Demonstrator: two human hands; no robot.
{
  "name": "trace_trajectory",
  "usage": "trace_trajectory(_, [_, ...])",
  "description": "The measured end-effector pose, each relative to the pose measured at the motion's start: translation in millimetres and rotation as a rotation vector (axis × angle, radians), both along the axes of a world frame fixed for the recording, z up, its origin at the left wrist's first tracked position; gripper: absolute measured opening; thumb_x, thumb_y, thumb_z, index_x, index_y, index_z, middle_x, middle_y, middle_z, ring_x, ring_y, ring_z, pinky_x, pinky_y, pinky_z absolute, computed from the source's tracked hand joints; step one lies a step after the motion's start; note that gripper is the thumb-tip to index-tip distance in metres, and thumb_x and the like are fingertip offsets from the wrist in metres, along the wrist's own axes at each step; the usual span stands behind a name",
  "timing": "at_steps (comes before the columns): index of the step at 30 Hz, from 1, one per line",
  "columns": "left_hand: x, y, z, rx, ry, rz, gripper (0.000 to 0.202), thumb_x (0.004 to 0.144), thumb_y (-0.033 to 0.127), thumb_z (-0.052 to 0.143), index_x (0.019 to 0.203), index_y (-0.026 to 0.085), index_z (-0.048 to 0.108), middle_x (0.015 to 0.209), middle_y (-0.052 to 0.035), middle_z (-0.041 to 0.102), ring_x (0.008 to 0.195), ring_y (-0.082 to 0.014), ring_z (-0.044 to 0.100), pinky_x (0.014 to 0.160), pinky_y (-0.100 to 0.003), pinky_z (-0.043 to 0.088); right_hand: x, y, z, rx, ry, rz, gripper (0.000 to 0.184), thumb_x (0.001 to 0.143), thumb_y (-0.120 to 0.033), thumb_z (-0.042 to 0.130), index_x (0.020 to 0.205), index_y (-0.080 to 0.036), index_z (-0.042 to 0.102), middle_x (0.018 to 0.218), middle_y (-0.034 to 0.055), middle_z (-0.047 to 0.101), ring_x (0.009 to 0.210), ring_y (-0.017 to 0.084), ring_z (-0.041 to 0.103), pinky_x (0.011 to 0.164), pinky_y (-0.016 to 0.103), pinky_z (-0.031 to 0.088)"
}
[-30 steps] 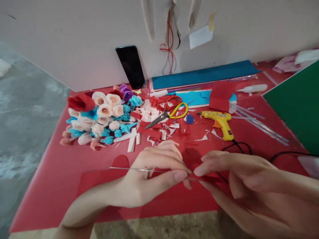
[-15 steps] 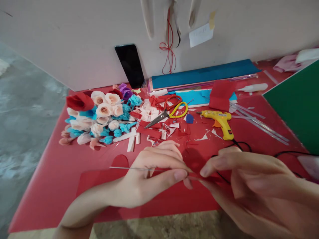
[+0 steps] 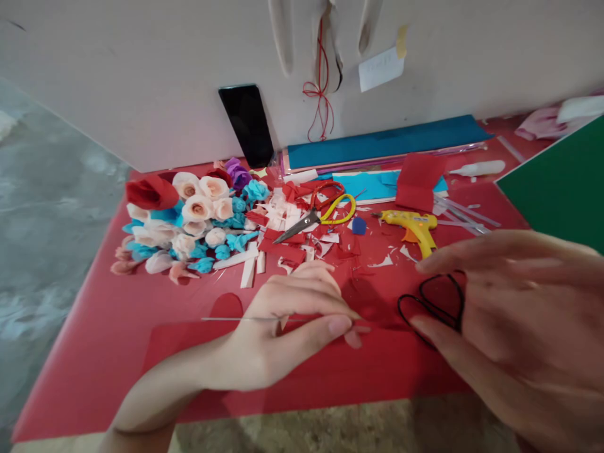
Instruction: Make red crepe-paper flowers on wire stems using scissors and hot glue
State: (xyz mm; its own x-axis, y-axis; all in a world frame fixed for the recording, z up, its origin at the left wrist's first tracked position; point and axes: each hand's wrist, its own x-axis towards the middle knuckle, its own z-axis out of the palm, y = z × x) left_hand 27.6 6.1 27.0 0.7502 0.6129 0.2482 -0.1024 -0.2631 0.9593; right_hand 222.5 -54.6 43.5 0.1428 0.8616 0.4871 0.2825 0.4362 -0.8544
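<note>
while left hand (image 3: 283, 327) pinches a thin wire (image 3: 236, 319),
right hand (image 3: 523, 327) spreads above a looped black cord (image 3: 431, 309).

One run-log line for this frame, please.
left hand: pinches thin wire | right hand: open, by black cord | nearby: glue gun, scissors, paper roses

The red table (image 3: 85, 352) lies bare at front left, crossed by a thin wire (image 3: 236, 319) from the left hand (image 3: 287, 327). Behind, paper flowers (image 3: 189, 217), scissors (image 3: 318, 217) and a glue gun (image 3: 411, 224) crowd the middle; a black cord (image 3: 427, 308) loops by the right hand (image 3: 523, 314); a green board (image 3: 561, 185) walls the right.
</note>
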Motion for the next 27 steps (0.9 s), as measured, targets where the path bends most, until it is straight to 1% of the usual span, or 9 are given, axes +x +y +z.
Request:
trace_trajectory(2, [-0.5,-0.6,0.2,0.025,0.004,0.009,0.019,0.085,0.008,0.051,0.077,0.004,0.068,0.067,-0.0113,0.070,0.063,-0.0133,0.058,0.073,-0.031,0.045,-1.3,1.3,-1.0,-0.025,0.017,-0.019,0.053,0.061,0.009,0.063,0.100,-0.027,0.061,0.092,-0.0005,0.062,0.076,0.014,0.063,0.073,0.029,0.060])
trace_trajectory(6, [-0.9,-1.7,0.2,0.048,0.043,-0.010,0.019,0.086,0.008,0.050,0.077,0.006,0.067,0.069,-0.0099,0.070,0.065,-0.0133,0.059,0.074,-0.031,0.045,-5.6,0.0,-8.7,0.003,0.105,-0.087,0.045,0.061,0.010,0.065,0.094,-0.021,0.062,0.083,-0.0003,0.061,0.072,0.012,0.061,0.066,0.024,0.060])
trace_trajectory(9, [-0.5,-1.8,1.1,0.055,0.060,-0.008,0.019,0.086,0.009,0.050,0.076,0.007,0.067,0.068,-0.0084,0.070,0.065,-0.0129,0.059,0.073,-0.030,0.045,-5.8,-3.5,-14.0,0.002,0.210,-0.073,0.046,0.062,0.010,0.067,0.095,-0.021,0.060,0.082,-0.0018,0.061,0.073,0.011,0.062,0.065,0.020,0.060])
trace_trajectory(11, [-0.1,-1.5,2.0,0.059,0.060,-0.010,0.020,0.086,0.009,0.050,0.075,0.007,0.066,0.068,-0.0084,0.070,0.064,-0.0128,0.059,0.073,-0.030,0.045,-4.4,-5.9,-15.8,-0.033,0.239,-0.059,0.043,0.062,0.009,0.068,0.092,-0.020,0.060,0.080,-0.0028,0.064,0.073,0.010,0.064,0.065,0.017,0.060])
trace_trajectory(14, [0.5,-0.9,2.7,0.065,0.067,-0.012,0.020,0.086,0.009,0.050,0.074,0.007,0.066,0.068,-0.0086,0.069,0.065,-0.0131,0.059,0.071,-0.030,0.046,-2.0,-7.7,-16.0,-0.113,0.247,-0.056,0.037,0.064,0.005,0.071,0.087,-0.022,0.061,0.083,-0.0053,0.069,0.074,0.008,0.067,0.067,0.010,0.060])
trace_trajectory(17, [1.0,-1.0,2.6,0.067,0.063,-0.007,0.019,0.086,0.008,0.050,0.075,0.008,0.066,0.068,-0.0081,0.069,0.065,-0.0129,0.059,0.069,-0.029,0.047,-0.1,-6.9,-15.6,-0.157,0.222,-0.073,0.036,0.064,0.000,0.075,0.087,-0.024,0.062,0.083,-0.0101,0.071,0.076,0.007,0.069,0.071,0.006,0.059])
trace_trajectory(19, [1.5,-1.4,2.5,0.063,0.059,-0.014,0.019,0.086,0.008,0.050,0.076,0.008,0.066,0.068,-0.0080,0.069,0.064,-0.0126,0.059,0.070,-0.029,0.047,0.9,-5.7,-15.8,-0.192,0.178,-0.082,0.036,0.063,-0.003,0.076,0.088,-0.026,0.063,0.082,-0.0120,0.072,0.074,0.007,0.069,0.070,0.006,0.058])
trace_trajectory(22, [1.8,-2.1,2.9,0.049,0.063,-0.015,0.018,0.086,0.008,0.049,0.078,0.009,0.066,0.069,-0.0078,0.070,0.064,-0.0131,0.060,0.070,-0.030,0.048,1.7,-4.4,-17.1,-0.237,0.150,-0.081,0.033,0.067,-0.006,0.075,0.091,-0.026,0.063,0.084,-0.0118,0.072,0.075,0.009,0.070,0.069,0.007,0.059])
trace_trajectory(27, [1.6,-2.3,4.3,0.043,0.068,-0.010,0.018,0.085,0.008,0.050,0.079,0.011,0.066,0.069,-0.0075,0.070,0.064,-0.0135,0.061,0.070,-0.030,0.050,1.5,-3.6,-19.0,-0.249,0.238,-0.024,0.025,0.077,-0.009,0.067,0.095,-0.026,0.065,0.091,-0.0090,0.072,0.080,0.009,0.069,0.073,0.010,0.060])
